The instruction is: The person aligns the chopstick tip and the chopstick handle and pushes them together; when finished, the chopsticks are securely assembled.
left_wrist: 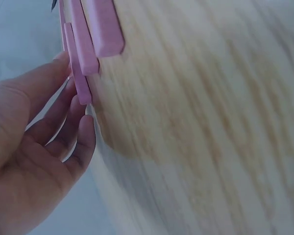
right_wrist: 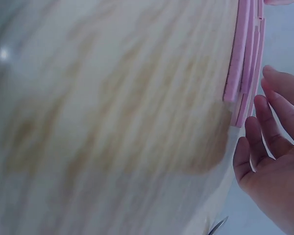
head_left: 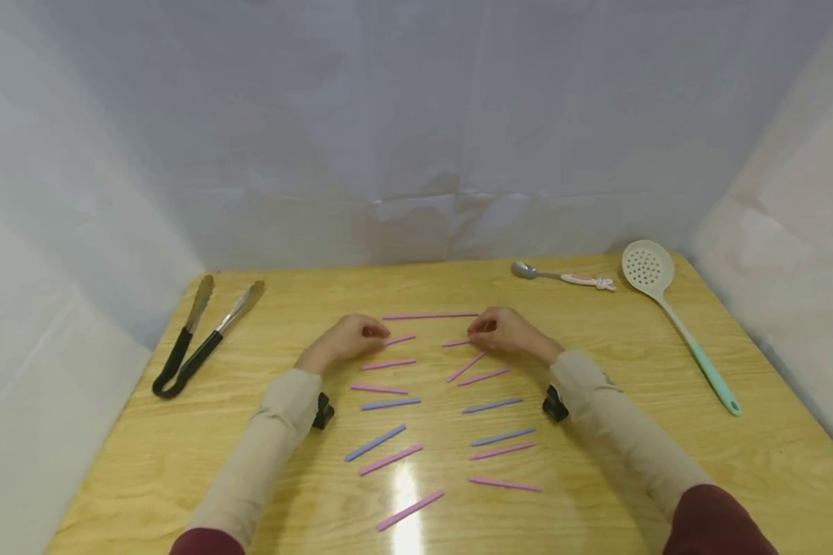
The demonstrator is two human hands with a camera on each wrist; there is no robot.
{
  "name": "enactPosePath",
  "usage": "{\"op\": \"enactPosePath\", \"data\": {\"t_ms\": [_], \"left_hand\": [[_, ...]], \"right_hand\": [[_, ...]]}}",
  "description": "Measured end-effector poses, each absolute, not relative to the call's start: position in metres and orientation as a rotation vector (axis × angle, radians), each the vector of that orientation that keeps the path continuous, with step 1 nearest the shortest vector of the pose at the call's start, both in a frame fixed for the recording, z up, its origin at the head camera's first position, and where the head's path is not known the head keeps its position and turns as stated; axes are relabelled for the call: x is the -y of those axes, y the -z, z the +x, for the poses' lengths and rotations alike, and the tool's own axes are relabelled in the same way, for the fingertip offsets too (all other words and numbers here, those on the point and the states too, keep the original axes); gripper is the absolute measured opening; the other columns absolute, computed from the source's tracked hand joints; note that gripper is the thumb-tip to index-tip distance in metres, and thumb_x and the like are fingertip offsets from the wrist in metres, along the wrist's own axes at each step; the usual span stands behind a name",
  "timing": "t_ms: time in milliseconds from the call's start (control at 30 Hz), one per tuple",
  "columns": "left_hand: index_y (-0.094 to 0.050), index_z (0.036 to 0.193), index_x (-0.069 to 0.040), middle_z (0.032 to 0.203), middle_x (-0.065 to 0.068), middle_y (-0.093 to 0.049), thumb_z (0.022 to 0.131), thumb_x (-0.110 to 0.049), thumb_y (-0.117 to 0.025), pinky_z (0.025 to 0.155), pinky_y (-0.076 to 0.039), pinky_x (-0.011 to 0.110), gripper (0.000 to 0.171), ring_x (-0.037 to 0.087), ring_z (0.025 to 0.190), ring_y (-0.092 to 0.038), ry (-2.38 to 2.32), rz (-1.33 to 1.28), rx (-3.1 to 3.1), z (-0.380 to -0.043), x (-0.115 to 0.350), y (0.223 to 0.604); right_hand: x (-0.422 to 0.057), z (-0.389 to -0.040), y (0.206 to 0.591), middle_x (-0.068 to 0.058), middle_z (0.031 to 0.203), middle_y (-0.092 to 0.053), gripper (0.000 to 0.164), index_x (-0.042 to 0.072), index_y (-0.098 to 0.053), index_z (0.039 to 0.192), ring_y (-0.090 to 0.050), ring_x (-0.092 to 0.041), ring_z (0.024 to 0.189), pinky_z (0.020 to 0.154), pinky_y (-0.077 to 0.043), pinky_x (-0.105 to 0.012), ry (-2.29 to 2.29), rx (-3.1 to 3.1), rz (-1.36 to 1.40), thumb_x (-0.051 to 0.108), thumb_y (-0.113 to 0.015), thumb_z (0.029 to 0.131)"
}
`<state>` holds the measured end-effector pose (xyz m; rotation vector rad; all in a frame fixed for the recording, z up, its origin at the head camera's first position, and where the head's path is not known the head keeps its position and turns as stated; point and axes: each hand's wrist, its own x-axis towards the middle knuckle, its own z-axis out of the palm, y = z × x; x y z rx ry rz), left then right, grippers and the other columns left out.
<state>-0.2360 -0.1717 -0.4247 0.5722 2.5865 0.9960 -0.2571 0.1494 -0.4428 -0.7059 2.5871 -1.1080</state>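
Two columns of short pink and blue sticks lie on the wooden table, below a longer pink stick (head_left: 430, 315). My left hand (head_left: 350, 337) is at the top of the left column, thumb and forefinger pinching the outer end of a short pink stick (head_left: 401, 338). The left wrist view shows this pink stick (left_wrist: 78, 73) at the thumb tip, the other fingers loosely bent beneath. My right hand (head_left: 507, 331) hovers by the top pink stick (head_left: 454, 343) of the right column. In the right wrist view its relaxed fingers (right_wrist: 267, 105) are just beside the pink sticks (right_wrist: 239, 54).
Black-handled metal tongs (head_left: 194, 351) lie spread at the left. At the back right are a small spoon (head_left: 562, 276) and a slotted skimmer (head_left: 649, 266) with a mint handle. A pale sheet (head_left: 416, 139) hangs behind the table (head_left: 666, 478).
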Motion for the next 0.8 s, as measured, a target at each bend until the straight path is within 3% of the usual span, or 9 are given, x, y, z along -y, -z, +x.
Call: {"op": "enactPosePath", "data": {"t_ms": [233, 800], "left_hand": [[-0.062, 0.119, 0.002, 0.115, 0.016, -0.064, 0.093, -0.012, -0.062, 0.096, -0.048, 0.04, 0.03, 0.029, 0.108, -0.059, -0.996, 0.549, -2.557, -0.2365, 0.1676, 0.4239], [-0.064, 0.115, 0.002, 0.109, 0.014, -0.065, 0.092, -0.009, -0.062, 0.09, -0.051, 0.037, 0.025, 0.025, 0.1, -0.061, -0.929, 0.545, -2.565, -0.2367, 0.1656, 0.4259]], "right_hand": [[-0.1509, -0.2561, 0.444, -0.011, 0.101, -0.067, 0.017, 0.001, -0.07, 0.101, -0.061, -0.025, 0.096, 0.089, -0.05, -0.04, 1.044, -2.6, -0.728, 0.012, -0.067, 0.088], [-0.1478, -0.2549, 0.4442, -0.014, 0.1, -0.066, 0.015, -0.001, -0.071, 0.099, -0.061, -0.027, 0.095, 0.086, -0.051, -0.039, 1.02, -2.601, -0.762, 0.009, -0.065, 0.089]]}}
